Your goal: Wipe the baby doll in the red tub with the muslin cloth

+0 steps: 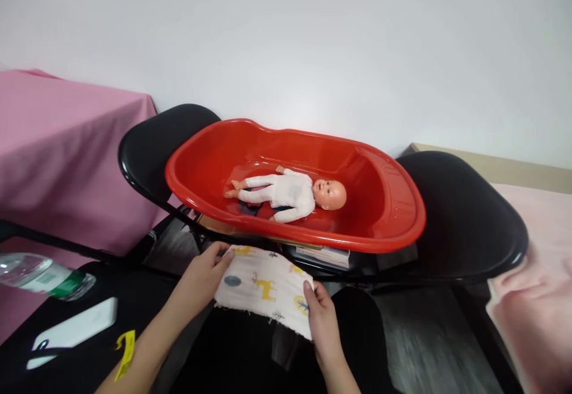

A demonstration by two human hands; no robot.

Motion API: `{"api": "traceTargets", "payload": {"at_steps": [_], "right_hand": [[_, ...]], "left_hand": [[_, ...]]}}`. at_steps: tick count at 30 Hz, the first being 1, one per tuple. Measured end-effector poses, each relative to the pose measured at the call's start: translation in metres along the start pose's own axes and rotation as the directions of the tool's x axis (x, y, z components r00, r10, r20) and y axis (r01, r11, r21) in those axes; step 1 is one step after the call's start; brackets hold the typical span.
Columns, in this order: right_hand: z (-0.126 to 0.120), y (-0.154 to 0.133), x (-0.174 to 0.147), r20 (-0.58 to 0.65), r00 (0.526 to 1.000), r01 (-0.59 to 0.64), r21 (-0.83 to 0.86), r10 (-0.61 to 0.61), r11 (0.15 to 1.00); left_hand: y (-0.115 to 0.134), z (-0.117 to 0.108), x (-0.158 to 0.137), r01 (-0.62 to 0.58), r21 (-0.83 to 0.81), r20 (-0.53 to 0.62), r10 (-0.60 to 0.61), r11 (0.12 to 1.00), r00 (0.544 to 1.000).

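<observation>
Between my two hands a small white cloth [250, 281] with yellow deer and tree prints is stretched out above my lap. My left hand [210, 272] pinches its left end, and my right hand [320, 310] grips the right end with the thumb on top. Just beyond the cloth stands a red baby bath [402, 203]. In it a baby doll [292, 194] in a white body suit lies on its back, head to the right and feet to the left. Something dark shows under the doll; I cannot make out what it is.
Black chairs [156, 143] flank the bath. Papers [324, 256] lie beneath its front edge. At left are a plastic bottle [44, 275], a white phone [75, 328] and a table with a pink cover [80, 114]. Pale pink fabric [536, 263] hangs at right.
</observation>
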State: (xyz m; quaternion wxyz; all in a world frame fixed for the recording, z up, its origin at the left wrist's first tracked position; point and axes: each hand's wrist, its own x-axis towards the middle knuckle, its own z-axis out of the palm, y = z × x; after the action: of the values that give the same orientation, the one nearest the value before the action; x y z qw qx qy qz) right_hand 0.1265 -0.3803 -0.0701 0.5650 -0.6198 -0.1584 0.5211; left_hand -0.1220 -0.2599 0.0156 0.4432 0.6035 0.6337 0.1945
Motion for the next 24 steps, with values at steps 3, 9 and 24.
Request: {"api": "traceTargets", "payload": {"at_steps": [3,9,24], "right_hand": [[-0.004,0.017,0.007,-0.006,1.0,0.029,-0.109,-0.03,0.994],[-0.007,0.029,0.014,-0.04,0.995,0.081,-0.155,-0.088,0.985],[0.013,0.007,-0.007,0.119,0.842,0.513,-0.482,-0.526,0.711]], "left_hand": [[-0.01,0.003,-0.005,0.037,0.017,-0.009,-0.036,0.999,0.999],[-0.005,0.003,-0.004,0.034,0.12,-0.096,-0.023,0.992,0.995],[-0.009,0.049,-0.016,-0.496,0.297,-0.268,0.57,0.816,0.777]]}}
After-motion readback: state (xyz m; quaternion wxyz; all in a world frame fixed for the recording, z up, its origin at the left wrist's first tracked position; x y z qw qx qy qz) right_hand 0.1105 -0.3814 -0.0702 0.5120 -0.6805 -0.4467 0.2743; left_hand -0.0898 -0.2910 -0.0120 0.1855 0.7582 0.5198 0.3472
